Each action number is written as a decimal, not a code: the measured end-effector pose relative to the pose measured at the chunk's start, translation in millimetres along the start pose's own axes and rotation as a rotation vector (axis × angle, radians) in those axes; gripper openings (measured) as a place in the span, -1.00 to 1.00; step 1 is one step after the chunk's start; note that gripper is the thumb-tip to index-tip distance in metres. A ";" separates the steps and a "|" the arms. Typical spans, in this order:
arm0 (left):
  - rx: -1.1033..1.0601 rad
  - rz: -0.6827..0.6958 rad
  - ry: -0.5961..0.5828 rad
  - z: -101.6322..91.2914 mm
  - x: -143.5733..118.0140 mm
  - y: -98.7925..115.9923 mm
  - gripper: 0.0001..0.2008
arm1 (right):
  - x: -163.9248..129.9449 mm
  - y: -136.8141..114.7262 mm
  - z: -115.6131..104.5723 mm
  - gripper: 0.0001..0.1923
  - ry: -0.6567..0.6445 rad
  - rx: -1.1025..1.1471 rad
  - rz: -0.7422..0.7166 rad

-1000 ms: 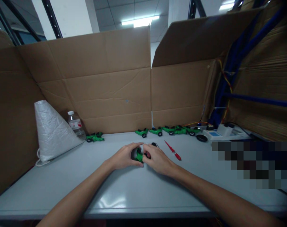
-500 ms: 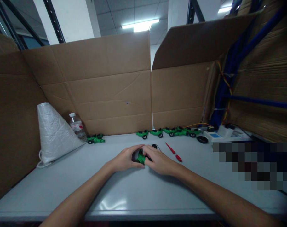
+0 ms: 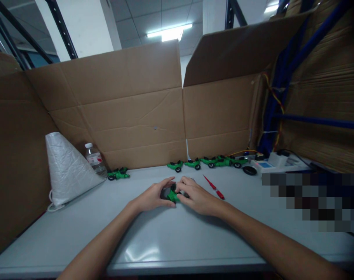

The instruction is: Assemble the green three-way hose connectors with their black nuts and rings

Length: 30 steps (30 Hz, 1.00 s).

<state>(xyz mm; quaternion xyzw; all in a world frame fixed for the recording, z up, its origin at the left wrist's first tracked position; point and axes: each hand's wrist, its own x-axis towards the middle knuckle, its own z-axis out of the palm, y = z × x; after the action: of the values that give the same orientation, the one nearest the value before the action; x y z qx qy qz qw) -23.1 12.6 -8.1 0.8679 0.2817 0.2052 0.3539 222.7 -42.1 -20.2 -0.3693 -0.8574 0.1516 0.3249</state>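
Both of my hands meet at the middle of the grey table (image 3: 165,241) around one small green toy car (image 3: 172,194) with black wheels. My left hand (image 3: 153,196) grips it from the left, fingers curled over it. My right hand (image 3: 196,196) holds it from the right, fingertips on its top. Most of the car is hidden between the fingers. A red screwdriver (image 3: 214,187) lies just right of my right hand.
A row of green toy cars (image 3: 211,161) stands along the back cardboard wall, and one more green car (image 3: 118,174) sits at the left. A white bag (image 3: 67,169) and a water bottle (image 3: 94,159) stand at the back left. White devices (image 3: 270,163) and cables sit at the right.
My hands stay on the green car with small finger shifts. The view has tilted slightly, and the black part beside my right hand is now hidden.
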 end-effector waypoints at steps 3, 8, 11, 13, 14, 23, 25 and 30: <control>0.026 0.001 0.000 -0.2 -0.4 2.6 0.06 | 1.1 2.3 1.8 -0.99 0.013 0.005 0.007; 0.063 0.020 -0.028 -4.3 -1.7 3.7 0.08 | 2.0 6.3 -2.6 -0.89 0.022 0.026 -0.023; 0.082 0.007 -0.049 -8.8 -2.0 -1.5 0.07 | 1.7 7.6 -7.6 -0.93 -0.030 0.045 -0.061; 0.071 -0.001 -0.055 -11.2 -1.8 -6.0 0.05 | 1.4 8.6 -9.4 -0.93 -0.049 0.043 -0.075; 0.056 -0.002 -0.059 -12.1 -1.6 -7.9 0.05 | 1.3 9.2 -9.7 -0.93 -0.051 0.038 -0.080; -0.008 -0.016 -0.035 -11.2 -0.5 -8.7 0.06 | 1.8 5.2 -3.1 -0.92 -0.040 -0.012 -0.047; 0.011 -0.019 -0.019 -8.9 0.0 -8.5 0.07 | 1.8 3.0 -1.0 -0.90 -0.034 -0.027 -0.005; 0.160 0.007 0.071 0.5 0.6 -7.3 0.09 | 1.1 1.6 2.3 -0.83 -0.018 -0.097 0.087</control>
<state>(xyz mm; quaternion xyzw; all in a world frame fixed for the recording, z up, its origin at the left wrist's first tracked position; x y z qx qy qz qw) -24.9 17.0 -13.6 0.8865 0.3068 0.2140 0.2723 221.6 -40.2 -22.3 -0.4202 -0.8497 0.1271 0.2919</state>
